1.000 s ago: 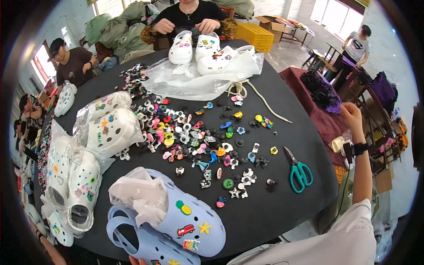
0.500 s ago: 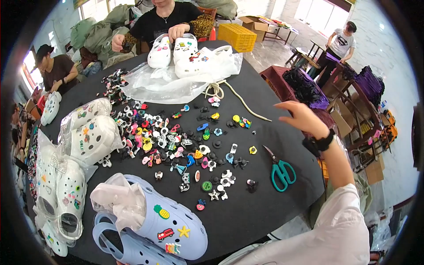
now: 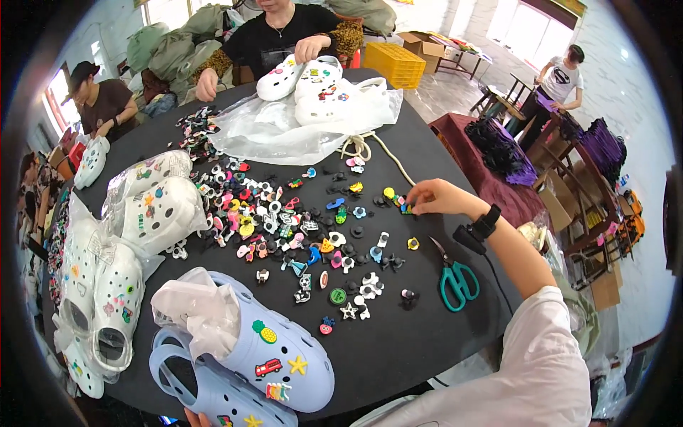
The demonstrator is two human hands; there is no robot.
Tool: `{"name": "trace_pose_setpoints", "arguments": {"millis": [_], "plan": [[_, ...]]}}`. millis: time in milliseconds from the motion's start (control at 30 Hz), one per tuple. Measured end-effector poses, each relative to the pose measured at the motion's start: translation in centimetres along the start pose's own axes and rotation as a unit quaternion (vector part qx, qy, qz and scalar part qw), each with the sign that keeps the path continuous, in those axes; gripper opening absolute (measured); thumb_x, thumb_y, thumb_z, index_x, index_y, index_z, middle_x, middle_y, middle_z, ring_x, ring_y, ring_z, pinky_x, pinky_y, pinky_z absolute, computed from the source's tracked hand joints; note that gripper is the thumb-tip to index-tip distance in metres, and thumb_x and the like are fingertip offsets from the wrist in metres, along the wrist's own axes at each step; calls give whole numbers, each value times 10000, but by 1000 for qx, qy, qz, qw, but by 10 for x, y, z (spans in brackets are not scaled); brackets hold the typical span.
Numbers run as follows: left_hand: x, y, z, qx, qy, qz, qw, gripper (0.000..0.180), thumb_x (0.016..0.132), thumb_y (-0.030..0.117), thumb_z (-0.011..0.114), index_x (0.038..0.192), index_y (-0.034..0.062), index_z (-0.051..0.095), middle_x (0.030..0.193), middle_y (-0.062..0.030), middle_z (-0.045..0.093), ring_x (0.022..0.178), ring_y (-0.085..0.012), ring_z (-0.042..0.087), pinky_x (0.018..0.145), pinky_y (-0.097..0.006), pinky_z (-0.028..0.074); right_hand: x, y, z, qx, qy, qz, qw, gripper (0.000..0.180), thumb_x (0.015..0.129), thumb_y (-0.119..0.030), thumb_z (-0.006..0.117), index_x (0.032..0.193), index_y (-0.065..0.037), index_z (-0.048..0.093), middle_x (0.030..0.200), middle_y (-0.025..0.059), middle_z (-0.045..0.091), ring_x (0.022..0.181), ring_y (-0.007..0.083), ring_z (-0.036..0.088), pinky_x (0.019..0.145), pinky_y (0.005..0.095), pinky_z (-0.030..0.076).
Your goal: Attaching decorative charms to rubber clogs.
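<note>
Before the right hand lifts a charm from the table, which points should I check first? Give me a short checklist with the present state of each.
1. Right hand reaches the small charms at the pile's far edge: ok, fingertips are on them.
2. One charm alone is pinched: cannot tell, too small.
3. Left hand steadies the pale blue clog: cannot tell, only fingertips show at the lower edge.
4. Green-handled scissors lie apart from the right hand: ok.
5. The other person's hands at the white clogs are far from the right hand: ok.
</note>
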State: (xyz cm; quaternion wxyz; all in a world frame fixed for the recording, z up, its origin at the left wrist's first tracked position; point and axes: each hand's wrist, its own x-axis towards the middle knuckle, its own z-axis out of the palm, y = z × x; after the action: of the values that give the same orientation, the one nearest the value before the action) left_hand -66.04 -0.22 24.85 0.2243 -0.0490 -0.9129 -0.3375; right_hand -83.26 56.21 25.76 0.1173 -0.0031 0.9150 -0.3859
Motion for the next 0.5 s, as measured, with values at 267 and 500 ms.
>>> {"name": "trace_pose_setpoints", "arguments": {"millis": [267,500], "plan": [[1,-2,2,4,3,10,1000,770,893,393,666,1450,-24,337,1500,-304,276,1374,-448,306,1108,-552,245,16,8,-1,-85,119,-55,988,375,847,-223,742,1181,-77,656,1031,127,648,881,157,623,788,301,516],[-1,-4,1,-3,9,11,1000,767,880,368,683,1446,-26,346,1500,-301,276,1373,-446,308,1106,-555,247,27,-25,23,-161,58,-132,976,455,804,-229,780,1223,-128,636,1115,128,553,868,218,610,821,328,521]]}}
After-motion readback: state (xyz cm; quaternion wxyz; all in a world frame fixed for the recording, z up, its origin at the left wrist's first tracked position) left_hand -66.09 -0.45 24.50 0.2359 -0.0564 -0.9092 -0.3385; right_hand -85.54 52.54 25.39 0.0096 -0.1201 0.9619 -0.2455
